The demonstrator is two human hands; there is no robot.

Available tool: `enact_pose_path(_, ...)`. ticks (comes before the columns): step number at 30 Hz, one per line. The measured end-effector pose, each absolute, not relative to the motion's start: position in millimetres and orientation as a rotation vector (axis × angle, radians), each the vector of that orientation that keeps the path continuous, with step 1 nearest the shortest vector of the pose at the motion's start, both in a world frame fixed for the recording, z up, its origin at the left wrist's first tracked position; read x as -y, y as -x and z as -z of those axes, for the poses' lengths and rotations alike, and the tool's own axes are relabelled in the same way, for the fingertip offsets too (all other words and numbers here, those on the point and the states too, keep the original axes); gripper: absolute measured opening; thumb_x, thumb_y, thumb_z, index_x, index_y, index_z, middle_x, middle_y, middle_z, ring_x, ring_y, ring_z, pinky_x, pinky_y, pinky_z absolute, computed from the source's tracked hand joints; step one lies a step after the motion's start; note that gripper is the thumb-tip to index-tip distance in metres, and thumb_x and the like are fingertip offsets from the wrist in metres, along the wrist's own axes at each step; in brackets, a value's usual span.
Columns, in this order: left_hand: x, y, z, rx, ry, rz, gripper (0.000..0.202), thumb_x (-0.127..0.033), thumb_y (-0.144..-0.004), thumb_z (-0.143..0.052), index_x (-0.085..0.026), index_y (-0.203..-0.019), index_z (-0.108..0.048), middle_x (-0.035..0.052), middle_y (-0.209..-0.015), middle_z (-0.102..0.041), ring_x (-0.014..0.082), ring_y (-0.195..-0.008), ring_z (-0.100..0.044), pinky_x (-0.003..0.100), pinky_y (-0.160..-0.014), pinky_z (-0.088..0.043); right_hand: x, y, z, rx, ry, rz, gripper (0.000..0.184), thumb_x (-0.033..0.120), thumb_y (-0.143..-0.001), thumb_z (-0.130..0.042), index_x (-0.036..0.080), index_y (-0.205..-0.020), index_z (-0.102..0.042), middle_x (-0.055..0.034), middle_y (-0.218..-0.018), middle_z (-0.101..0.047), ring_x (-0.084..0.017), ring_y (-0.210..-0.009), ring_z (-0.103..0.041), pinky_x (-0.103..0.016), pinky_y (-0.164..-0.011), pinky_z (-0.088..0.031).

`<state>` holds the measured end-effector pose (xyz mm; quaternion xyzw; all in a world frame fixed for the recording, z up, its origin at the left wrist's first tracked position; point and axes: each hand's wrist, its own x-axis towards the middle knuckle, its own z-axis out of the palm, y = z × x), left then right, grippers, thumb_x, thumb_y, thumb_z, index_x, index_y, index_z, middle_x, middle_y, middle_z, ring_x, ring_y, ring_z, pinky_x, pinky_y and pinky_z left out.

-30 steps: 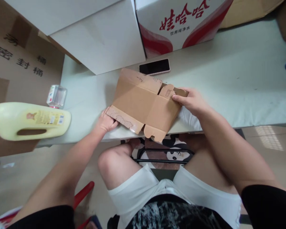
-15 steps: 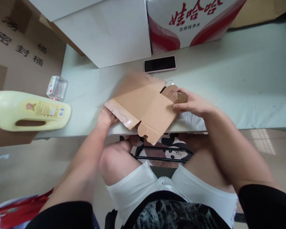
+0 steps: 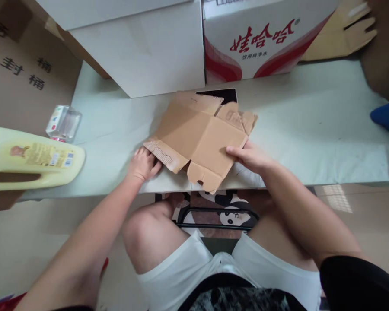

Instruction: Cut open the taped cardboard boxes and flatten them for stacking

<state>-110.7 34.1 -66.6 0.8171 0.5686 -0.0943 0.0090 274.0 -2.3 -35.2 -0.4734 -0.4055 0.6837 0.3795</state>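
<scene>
A flattened brown cardboard box (image 3: 197,134) with torn flaps lies at the near edge of the pale table (image 3: 311,129), partly over the edge. My left hand (image 3: 143,164) grips its torn left flap, fingers curled under it. My right hand (image 3: 248,156) pinches the box's right edge, thumb on top. A black phone (image 3: 225,94) lies behind the box, mostly covered by it.
A white box (image 3: 139,47) and a white-and-red printed carton (image 3: 266,39) stand at the back. A yellow jug (image 3: 29,164) lies at the left by a small clear container (image 3: 63,123). Something blue (image 3: 387,116) is at the right edge. My knees are under the table.
My right hand has slid from the box's upper right flap down to its right edge. The box now lies flatter and covers most of the phone. The camera has tilted slightly.
</scene>
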Motion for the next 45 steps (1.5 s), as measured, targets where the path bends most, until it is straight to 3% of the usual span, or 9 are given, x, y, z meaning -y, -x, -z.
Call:
enact_pose_path(3,-34.2,110.0,65.7,-1.78,-2.5,0.267,0.049,-0.046,-0.088,-0.05,-0.009,-0.109,-0.074,0.0223,-0.12,-0.068,0.0408,-0.126,-0.056,0.052,-0.111,-0.041,9.7,-262.5,33.6,1.055,1.337,-1.807,0.044,0.052,-0.066,-0.083,0.021,-0.091,-0.063,-0.0029,-0.078,-0.07,-0.011,-0.054,-0.057,-0.024,-0.043,-0.044)
enact_pose_path(7,-33.3,106.0,62.4,-1.768,-2.51,0.184,0.05,-0.043,-0.09,-0.045,-0.012,-0.12,-0.071,0.0211,-0.131,-0.064,0.0391,-0.128,-0.057,0.051,-0.11,-0.043,14.5,-253.1,25.9,0.942,1.372,-1.704,0.043,0.048,-0.063,-0.08,0.021,-0.088,-0.059,0.004,-0.061,-0.06,-0.005,-0.037,-0.039,-0.021,-0.033,-0.029)
enact_pose_path(11,-31.5,104.3,61.1,-1.723,-2.552,-0.007,0.055,-0.038,-0.092,-0.042,-0.019,-0.14,-0.061,0.0147,-0.153,-0.053,0.0358,-0.138,-0.052,0.052,-0.113,-0.042,31.7,-270.3,13.2,0.903,1.4,-1.441,0.044,0.053,-0.064,-0.08,0.022,-0.085,-0.057,0.0064,-0.055,-0.054,-0.006,-0.036,-0.04,-0.022,-0.034,-0.032)
enact_pose_path(17,-33.4,107.1,60.9,-1.71,-2.549,0.008,0.059,-0.041,-0.092,-0.039,-0.02,-0.144,-0.057,0.0148,-0.155,-0.052,0.0368,-0.139,-0.053,0.052,-0.114,-0.041,89.5,-342.4,-8.2,0.784,1.682,-0.779,0.045,0.059,-0.063,-0.078,0.029,-0.081,-0.05,0.0069,-0.055,-0.049,-0.012,-0.04,-0.044,-0.028,-0.036,-0.038)
enact_pose_path(22,-33.9,108.4,60.0,-1.723,-2.569,-0.04,0.057,-0.042,-0.092,-0.037,-0.022,-0.14,-0.059,0.0134,-0.152,-0.056,0.0341,-0.136,-0.056,0.05,-0.112,-0.044,109.3,-392.8,-19.9,0.803,1.84,-0.408,0.028,0.041,-0.073,-0.074,0.029,-0.073,-0.049,0.0035,-0.051,-0.051,-0.016,-0.044,-0.049,-0.034,-0.047,-0.045)
enact_pose_path(28,-35.6,109.2,60.9,-1.735,-2.588,-0.049,0.058,-0.047,-0.092,-0.031,-0.025,-0.136,-0.06,0.0122,-0.148,-0.059,0.0328,-0.132,-0.059,0.05,-0.11,-0.045,61.2,-425.2,-20.7,0.734,1.917,-0.205,0.017,0.027,-0.08,-0.064,0.023,-0.067,-0.054,0.0009,-0.051,-0.052,-0.016,-0.044,-0.052,-0.033,-0.046,-0.041)
enact_pose_path(38,-35.5,111.6,62.1,-1.76,-2.581,-0.022,0.056,-0.047,-0.092,-0.03,-0.026,-0.134,-0.062,0.0119,-0.146,-0.061,0.0324,-0.13,-0.061,0.05,-0.107,-0.047,-87.6,-461.7,-37.8,0.665,1.884,-0.261,0.022,0.01,-0.093,-0.053,0.022,-0.076,-0.046,0.0054,-0.061,-0.049,-0.007,-0.053,-0.052,-0.025,-0.058,-0.046)
enact_pose_path(42,-36.4,112.3,61.3,-1.774,-2.546,-0.033,0.053,-0.048,-0.091,-0.034,-0.031,-0.132,-0.063,0.0087,-0.146,-0.061,0.0323,-0.13,-0.061,0.05,-0.107,-0.048,-142.3,-458.3,-44.5,0.681,1.925,-0.552,0.024,-0.006,-0.085,-0.053,0.018,-0.084,-0.048,0.0031,-0.068,-0.057,-0.005,-0.062,-0.06,-0.025,-0.072,-0.051)
enact_pose_path(45,-36.2,111.3,59.7,-1.77,-2.549,-0.028,0.056,-0.047,-0.091,-0.033,-0.027,-0.132,-0.064,0.0117,-0.146,-0.061,0.0344,-0.129,-0.061,0.052,-0.107,-0.048,-151.2,-450.4,-32.6,0.74,1.966,-0.795,0.02,-0.004,-0.082,-0.06,0.014,-0.089,-0.053,-0.0026,-0.07,-0.064,-0.011,-0.065,-0.066,-0.031,-0.075,-0.055)
